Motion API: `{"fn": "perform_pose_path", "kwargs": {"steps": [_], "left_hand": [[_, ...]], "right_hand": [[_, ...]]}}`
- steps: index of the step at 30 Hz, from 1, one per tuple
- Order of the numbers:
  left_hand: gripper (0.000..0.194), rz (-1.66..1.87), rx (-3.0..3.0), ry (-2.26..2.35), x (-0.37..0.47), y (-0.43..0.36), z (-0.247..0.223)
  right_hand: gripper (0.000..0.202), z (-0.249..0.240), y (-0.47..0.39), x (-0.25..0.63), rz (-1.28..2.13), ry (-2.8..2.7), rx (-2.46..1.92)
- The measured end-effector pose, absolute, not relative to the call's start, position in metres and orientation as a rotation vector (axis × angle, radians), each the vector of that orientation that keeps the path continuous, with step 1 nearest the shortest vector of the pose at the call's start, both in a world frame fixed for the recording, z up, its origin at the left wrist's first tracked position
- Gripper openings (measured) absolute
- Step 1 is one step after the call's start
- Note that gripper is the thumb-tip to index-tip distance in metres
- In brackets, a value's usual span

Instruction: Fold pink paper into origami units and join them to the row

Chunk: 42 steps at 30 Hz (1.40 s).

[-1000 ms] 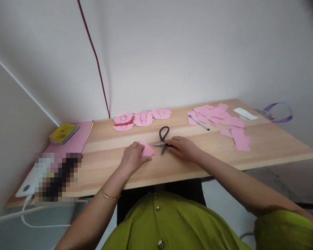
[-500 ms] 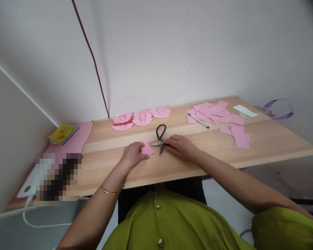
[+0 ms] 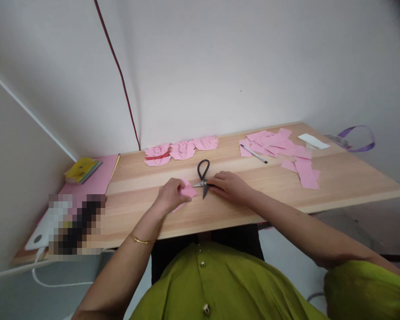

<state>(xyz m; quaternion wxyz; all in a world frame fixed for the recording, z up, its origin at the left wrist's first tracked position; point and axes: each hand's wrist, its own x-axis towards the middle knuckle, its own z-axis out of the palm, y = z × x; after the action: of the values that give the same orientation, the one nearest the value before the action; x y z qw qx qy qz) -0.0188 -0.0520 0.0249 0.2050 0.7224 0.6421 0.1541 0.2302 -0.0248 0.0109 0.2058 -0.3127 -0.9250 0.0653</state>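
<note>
Near the front middle of the table, my left hand (image 3: 169,195) pinches a pink piece of paper (image 3: 188,191) between thumb and fingers. Part of the paper lies hidden under that hand, and a corner shows below it. Just to the right, a pair of scissors (image 3: 205,183) has its blades spread. One blade points left at the paper's edge, the other toward me. My right hand (image 3: 231,186) is closed on one black handle, while the other black loop (image 3: 203,169) sticks out away from me.
Folded pink paper shapes (image 3: 182,150) lie along the wall, one with a red strip (image 3: 158,156). Loose pink papers (image 3: 270,143) and a pen (image 3: 254,154) are at right, beside a white strip (image 3: 313,141). At left, a yellow packet (image 3: 82,169) rests on pink sheets (image 3: 100,180).
The scissors have shifted slightly left and turned a little, with the blade tip now at the paper's edge. More of the paper shows below my left hand.
</note>
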Motion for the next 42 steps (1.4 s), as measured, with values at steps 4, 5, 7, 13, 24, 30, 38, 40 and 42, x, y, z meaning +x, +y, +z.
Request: {"fn": "perform_pose_path", "kwargs": {"steps": [4, 5, 7, 13, 24, 30, 38, 40, 42], "left_hand": [[0.042, 0.503, 2.065, 1.753, -0.025, -0.053, 0.018], [0.045, 0.543, 2.099, 1.709, -0.028, -0.053, 0.016], [0.045, 0.614, 2.213, 1.566, -0.034, -0.055, 0.016], [0.028, 0.58, 2.587, 1.248, -0.052, -0.057, 0.015], [0.031, 0.542, 2.619, 1.317, -0.053, -0.062, 0.01], [0.03, 0.392, 2.661, 1.5, -0.053, -0.067, 0.012], [0.03, 0.385, 2.638, 1.515, -0.055, -0.065, 0.009], [0.03, 0.373, 2.643, 1.519, -0.055, -0.065, 0.009], [0.03, 0.37, 2.648, 1.529, -0.055, -0.067, 0.01]], "right_hand": [[0.029, 0.01, -0.022, 0.227, 0.19, -2.618, -0.791], [0.029, 0.009, -0.021, 0.226, 0.191, -2.621, -0.765], [0.029, 0.008, -0.019, 0.227, 0.19, -2.62, -0.712], [0.029, 0.007, -0.018, 0.232, 0.195, -2.608, -0.604], [0.03, 0.011, -0.031, 0.218, 0.233, -2.644, -0.545], [0.028, 0.008, -0.035, 0.221, 0.251, -2.634, -0.533], [0.028, 0.011, -0.045, 0.215, 0.255, -2.634, -0.619], [0.028, 0.014, -0.046, 0.211, 0.254, -2.636, -0.614], [0.028, 0.015, -0.047, 0.21, 0.254, -2.634, -0.598]]}}
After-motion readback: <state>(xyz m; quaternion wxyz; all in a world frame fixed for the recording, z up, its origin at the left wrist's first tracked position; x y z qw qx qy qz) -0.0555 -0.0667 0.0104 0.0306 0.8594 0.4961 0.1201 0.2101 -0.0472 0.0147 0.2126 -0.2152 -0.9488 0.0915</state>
